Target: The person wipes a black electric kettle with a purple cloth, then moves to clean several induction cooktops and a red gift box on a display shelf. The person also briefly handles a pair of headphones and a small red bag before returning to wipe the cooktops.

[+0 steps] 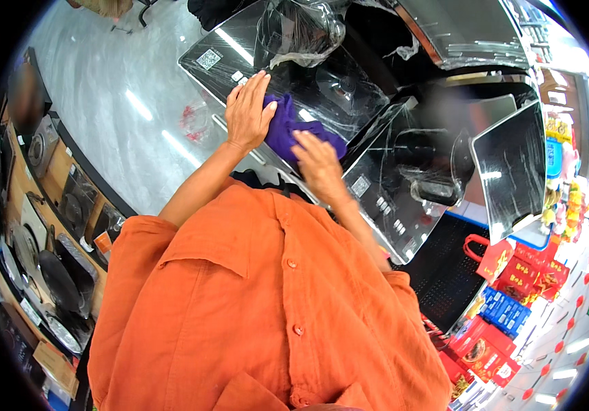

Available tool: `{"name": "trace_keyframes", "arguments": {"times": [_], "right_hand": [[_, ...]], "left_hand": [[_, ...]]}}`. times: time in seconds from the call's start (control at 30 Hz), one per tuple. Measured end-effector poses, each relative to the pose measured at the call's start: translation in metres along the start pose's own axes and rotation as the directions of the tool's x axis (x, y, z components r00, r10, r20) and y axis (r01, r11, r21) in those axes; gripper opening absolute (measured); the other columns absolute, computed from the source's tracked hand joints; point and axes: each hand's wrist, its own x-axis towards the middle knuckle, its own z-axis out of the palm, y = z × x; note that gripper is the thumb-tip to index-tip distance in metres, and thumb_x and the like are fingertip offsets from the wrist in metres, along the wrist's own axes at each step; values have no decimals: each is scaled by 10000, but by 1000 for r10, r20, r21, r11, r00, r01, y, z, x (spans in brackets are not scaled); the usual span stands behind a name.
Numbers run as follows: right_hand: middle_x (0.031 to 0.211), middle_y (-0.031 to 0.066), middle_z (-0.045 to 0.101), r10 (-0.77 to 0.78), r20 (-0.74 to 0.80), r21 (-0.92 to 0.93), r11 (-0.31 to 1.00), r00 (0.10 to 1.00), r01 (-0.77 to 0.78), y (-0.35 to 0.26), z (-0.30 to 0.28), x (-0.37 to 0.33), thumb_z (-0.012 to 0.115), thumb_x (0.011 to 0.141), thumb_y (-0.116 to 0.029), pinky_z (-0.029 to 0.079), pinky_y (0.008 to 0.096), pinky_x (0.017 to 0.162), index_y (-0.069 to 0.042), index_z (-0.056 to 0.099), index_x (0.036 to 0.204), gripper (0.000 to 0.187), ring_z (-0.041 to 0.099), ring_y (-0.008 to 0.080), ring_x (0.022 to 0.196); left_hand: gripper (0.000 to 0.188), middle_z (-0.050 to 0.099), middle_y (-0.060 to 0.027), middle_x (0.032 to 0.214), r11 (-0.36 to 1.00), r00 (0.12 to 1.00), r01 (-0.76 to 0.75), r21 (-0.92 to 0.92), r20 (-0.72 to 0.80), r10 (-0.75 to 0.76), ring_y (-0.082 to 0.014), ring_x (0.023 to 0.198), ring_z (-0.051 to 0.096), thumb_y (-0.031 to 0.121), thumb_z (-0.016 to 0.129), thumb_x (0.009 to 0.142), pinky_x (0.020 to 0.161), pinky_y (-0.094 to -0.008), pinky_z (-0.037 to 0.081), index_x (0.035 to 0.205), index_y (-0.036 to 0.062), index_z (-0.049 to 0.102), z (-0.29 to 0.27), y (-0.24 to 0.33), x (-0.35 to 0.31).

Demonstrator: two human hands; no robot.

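Note:
My left hand [247, 113] rests with fingers stretched along the near edge of a glossy black glass panel [349, 89] that is partly covered in clear film. Its thumb lies against a crumpled purple cloth [285, 127] on the panel. From the right, my right hand [320, 166] reaches over the cloth's lower part. Motion smears its fingers, so whether they grip the cloth or only touch it does not show. Right of the cloth is a second black panel [383, 198], also with film, white stickers and a printed code.
Bunched clear film [301, 34] covers a dark part at the top. A tilted screen-like panel [511, 171] stands at right, above red boxes and bags [489, 349] and blue packs [503, 312]. Wooden shelves [55, 171] with pans and lids curve along the left, beyond a shiny grey floor [113, 89].

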Motion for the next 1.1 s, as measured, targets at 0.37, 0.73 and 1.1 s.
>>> {"name": "trace_keyframes", "arguments": {"times": [0.37,0.73,1.1], "right_hand": [[1449,197,454,379,-360,-116,888,852,-444,20,37,19,477,906,-50,313,555,1094,9,555,1255,363,401,353,1368],[1445,153,475,319,-305,-84,930,897,-359,57,10,-14,466,876,-6,343,489,1078,-21,559,1266,402,427,325,1354],[1399,124,526,141,-167,45,990,976,-135,-20,26,-25,495,842,34,333,479,1096,-36,590,1235,410,447,286,1346]], "left_hand": [[496,564,-126,1343,999,1000,-27,31,-11,27,-281,1284,494,370,464,970,1079,-425,301,1340,45,517,8,-3,-3],[495,545,-133,1360,989,995,-14,148,97,-1,-290,1329,442,346,474,971,1094,-439,286,1358,37,490,7,0,-8],[591,424,-127,1486,960,950,-64,272,311,-25,-270,1414,328,443,373,1007,1155,-440,199,1443,45,397,3,-6,-6]]}}
